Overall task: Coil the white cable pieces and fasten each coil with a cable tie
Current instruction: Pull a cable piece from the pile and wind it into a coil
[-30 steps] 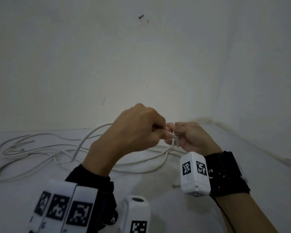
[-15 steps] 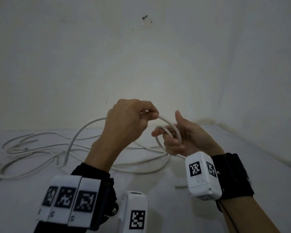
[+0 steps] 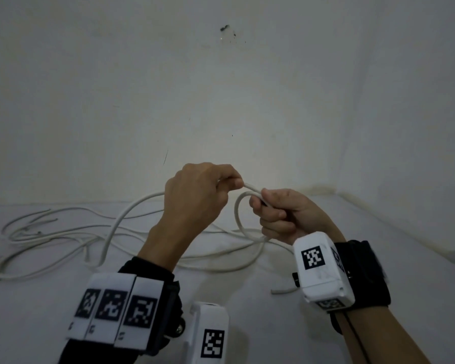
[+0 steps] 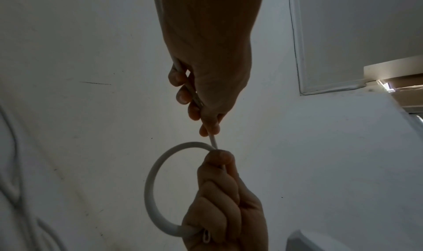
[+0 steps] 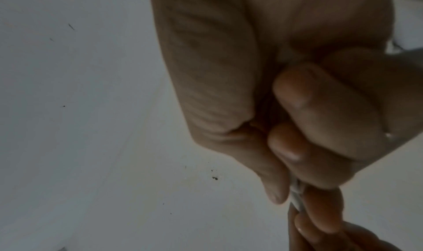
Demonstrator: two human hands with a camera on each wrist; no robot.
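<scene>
One loop made, no tie on yet.
Right hand [image 3: 281, 215] grips the loop [image 4: 158, 188]; left hand [image 3: 195, 195] pinches the cable [image 3: 121, 222] feeding it. Most cable lies loose on the surface [image 3: 405, 258].

1. The left wrist wears a black band [image 3: 166, 306] with three white tags [image 3: 113, 308] that have black square patterns.
2. The right wrist wears a black strap [image 3: 363, 274].
3. A white box [image 3: 321, 269] with black square patterns sits on that strap.
4. A thin black cord [image 3: 352, 334] runs down the right arm.
</scene>
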